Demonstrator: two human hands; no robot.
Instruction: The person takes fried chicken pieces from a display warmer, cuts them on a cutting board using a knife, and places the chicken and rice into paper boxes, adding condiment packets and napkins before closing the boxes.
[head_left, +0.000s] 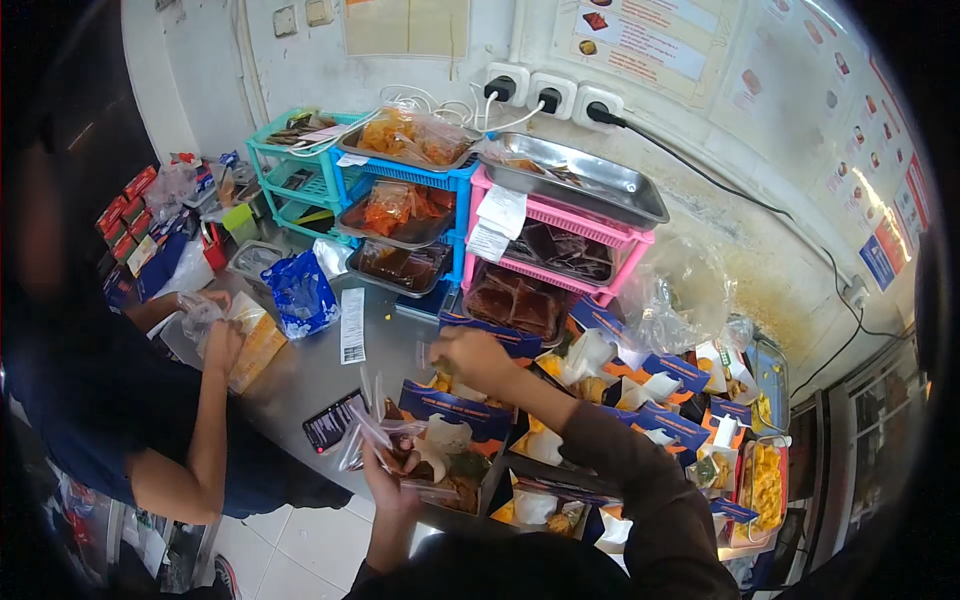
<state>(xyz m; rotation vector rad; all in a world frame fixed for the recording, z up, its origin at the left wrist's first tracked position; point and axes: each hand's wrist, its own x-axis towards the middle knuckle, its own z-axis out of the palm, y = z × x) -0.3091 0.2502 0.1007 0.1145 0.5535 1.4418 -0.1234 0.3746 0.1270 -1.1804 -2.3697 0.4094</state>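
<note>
My left hand (390, 472) grips a bunch of small clear zip bags (367, 435), some with brown-red sauce inside. Just beyond and to the right, my right hand (472, 360) reaches over an open blue-printed food box (454, 405). Between its fingertips is a small clear bag (424, 354) with something green, partly hidden by the fingers. Close beside my left hand stands another open box with white paper and a green sachet (469, 466). Many more filled boxes (671, 424) crowd together on the right. A phone (330, 421) with its screen lit lies left of the bags.
At left, a co-worker's hands (223, 337) handle a clear bag beside a yellow-printed paper bag (256, 341). Stacked plastic racks (457, 202) with metal trays of sauce bags line the wall. A paper receipt (352, 326) lies on the steel table (300, 382). Yellow food fills a basket (765, 487).
</note>
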